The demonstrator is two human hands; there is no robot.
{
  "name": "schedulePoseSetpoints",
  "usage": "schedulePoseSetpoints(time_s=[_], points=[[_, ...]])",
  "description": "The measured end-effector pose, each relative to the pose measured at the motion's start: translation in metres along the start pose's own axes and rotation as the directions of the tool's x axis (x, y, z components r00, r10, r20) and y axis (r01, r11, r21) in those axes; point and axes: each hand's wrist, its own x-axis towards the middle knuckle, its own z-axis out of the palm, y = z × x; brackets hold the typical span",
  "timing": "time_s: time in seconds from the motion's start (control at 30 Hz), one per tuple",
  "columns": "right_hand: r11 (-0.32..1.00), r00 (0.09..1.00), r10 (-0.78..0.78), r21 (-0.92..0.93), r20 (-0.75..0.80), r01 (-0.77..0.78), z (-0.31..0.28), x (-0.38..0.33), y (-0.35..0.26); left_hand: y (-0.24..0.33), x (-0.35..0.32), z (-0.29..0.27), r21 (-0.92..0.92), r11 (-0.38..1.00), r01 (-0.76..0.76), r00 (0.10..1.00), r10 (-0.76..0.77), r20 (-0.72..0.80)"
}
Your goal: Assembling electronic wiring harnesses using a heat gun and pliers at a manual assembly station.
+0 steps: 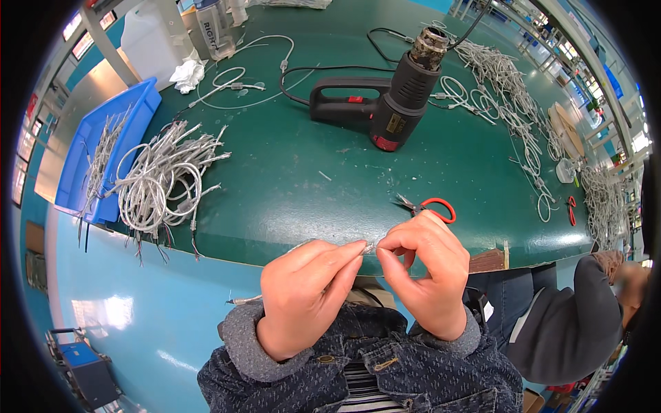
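Left hand [303, 296], right hand [423, 272] both pinching thin grey cable [368, 249] above table edge [227, 256].

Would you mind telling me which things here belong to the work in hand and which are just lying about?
In hand: left hand, right hand, thin grey cable pinched between them.

Lying about: red-handled scissors, heat gun, bundle of grey cables, blue tray, crumpled tissue.
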Motion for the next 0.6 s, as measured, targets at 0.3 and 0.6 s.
schedulePoseSetpoints(time_s=[0.3, 0.6], points=[[1.000, 1.000, 0.005, 0.010, -0.010, -0.005, 0.0020, -0.0017, 0.0006, 0.0007, -0.0002, -0.0014, 0.007, 1.000, 0.002, 1.000, -0.003, 0.018], [0.983, 0.988, 0.131, 0.116, 0.077, -0.140, -0.0048, -0.0039, 0.0021, 0.0011, -0.0043, 0.0001, -0.346, 0.903, 0.255, 0.967, -0.238, 0.092]])
